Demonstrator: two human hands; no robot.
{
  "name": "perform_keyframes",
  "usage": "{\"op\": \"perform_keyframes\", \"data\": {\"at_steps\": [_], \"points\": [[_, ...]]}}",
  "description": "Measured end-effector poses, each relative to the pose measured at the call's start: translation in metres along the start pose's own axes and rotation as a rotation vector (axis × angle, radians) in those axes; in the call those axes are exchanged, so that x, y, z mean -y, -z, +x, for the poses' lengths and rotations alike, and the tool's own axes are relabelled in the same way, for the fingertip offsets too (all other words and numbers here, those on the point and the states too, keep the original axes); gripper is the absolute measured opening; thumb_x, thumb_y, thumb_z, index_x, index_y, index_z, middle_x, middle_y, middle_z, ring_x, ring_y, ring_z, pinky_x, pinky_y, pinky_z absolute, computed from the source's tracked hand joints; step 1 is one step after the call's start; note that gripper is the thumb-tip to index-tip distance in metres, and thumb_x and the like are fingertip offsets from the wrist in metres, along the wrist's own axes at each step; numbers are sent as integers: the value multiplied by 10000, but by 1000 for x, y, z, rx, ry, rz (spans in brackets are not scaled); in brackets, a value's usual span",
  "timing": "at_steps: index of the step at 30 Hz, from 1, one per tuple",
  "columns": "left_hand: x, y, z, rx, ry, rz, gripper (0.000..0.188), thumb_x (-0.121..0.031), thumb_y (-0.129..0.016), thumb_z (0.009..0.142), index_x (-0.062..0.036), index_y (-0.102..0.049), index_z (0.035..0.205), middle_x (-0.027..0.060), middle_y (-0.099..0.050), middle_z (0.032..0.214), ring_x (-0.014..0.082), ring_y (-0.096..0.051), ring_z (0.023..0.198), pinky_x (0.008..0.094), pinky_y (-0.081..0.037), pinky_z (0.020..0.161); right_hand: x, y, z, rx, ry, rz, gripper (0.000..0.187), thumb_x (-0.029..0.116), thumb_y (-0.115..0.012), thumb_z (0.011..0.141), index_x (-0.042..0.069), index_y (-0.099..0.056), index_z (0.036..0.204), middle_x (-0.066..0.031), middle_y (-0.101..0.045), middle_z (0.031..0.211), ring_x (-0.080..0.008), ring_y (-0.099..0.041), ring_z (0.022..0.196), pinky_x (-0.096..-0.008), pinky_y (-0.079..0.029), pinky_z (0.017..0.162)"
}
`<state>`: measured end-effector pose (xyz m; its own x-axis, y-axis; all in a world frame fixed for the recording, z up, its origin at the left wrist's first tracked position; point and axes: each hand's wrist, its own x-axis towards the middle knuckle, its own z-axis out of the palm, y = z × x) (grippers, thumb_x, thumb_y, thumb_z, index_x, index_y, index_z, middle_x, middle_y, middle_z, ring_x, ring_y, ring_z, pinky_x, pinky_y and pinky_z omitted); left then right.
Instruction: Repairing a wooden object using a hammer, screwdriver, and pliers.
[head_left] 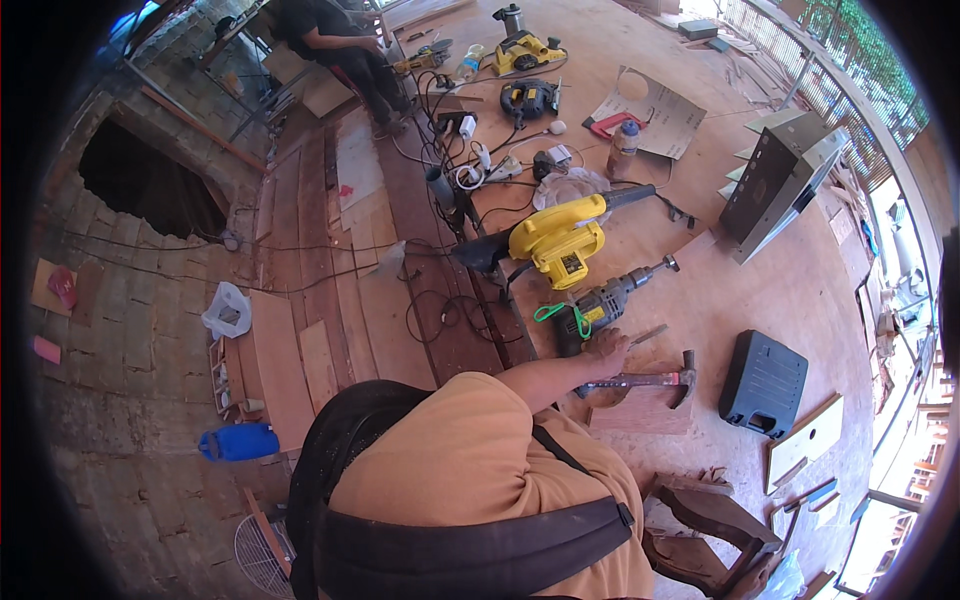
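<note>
My left hand (605,352) reaches across the bench with its fingers closed around a thin, flat greyish strip (650,335), whose tip points away to the right. Its exact kind is too small to tell. Just beyond that hand lies a corded power drill (605,305) with a yellow-and-black body and a bright green cord loop (577,318). A claw hammer (650,380) with a reddish handle rests close below the hand, over a wooden board (640,415). My right hand does not show.
A yellow blower (560,240) lies past the drill, near tangled cords and a bottle (622,150). To the right are a black tool case (763,383) and a metal-sided box (780,185). A planer (528,53) and jigsaw (530,100) sit farther off, near another person (335,45).
</note>
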<state>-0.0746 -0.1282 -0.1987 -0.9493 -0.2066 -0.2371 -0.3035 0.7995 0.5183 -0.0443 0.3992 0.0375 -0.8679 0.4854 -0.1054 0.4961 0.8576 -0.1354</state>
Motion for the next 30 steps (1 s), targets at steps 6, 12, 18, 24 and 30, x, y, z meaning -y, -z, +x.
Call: {"op": "perform_keyframes", "data": {"at_steps": [6,12,18,24,30], "points": [[0,-1,2,32,26,20,439,-110,-666,761,-38,-589,1188,184,-543,1207,357,-526,1188,460,-464,985,-8,-8,3,-95,56,12,484,493,-484,1019,83,-668,1200,-183,-687,1132,-357,-641,1018,-454,-516,896],[0,2,-1,44,8,46,407,-325,-625,916,-31,-599,1197,199,-572,1193,352,-546,1175,458,-454,989,-15,-11,10,-48,109,-104,516,507,-492,1013,64,-661,1216,-189,-695,1112,-355,-639,995,-439,-515,871],[1,1,0,63,6,76,384,-236,-613,888,-60,-593,1228,199,-569,1192,352,-538,1184,455,-457,991,-13,-10,10,-108,-35,60,630,528,-528,992,-13,-594,1309,-190,-654,1241,-352,-603,1084,-408,-496,911],[-7,10,-2,53,-4,69,410,-183,-601,863,-54,-585,1252,202,-565,1208,355,-549,1170,460,-454,997,-34,-18,24,16,-62,47,532,479,-493,1015,73,-577,1348,-171,-620,1306,-340,-585,1158,-400,-490,952],[-2,3,-1,31,0,64,395,-157,-598,860,-37,-596,1237,200,-575,1198,350,-556,1172,458,-455,1000,-42,-19,32,76,-76,-36,450,423,-465,1036,151,-546,1385,-155,-594,1351,-314,-569,1222,-379,-487,992]]}}
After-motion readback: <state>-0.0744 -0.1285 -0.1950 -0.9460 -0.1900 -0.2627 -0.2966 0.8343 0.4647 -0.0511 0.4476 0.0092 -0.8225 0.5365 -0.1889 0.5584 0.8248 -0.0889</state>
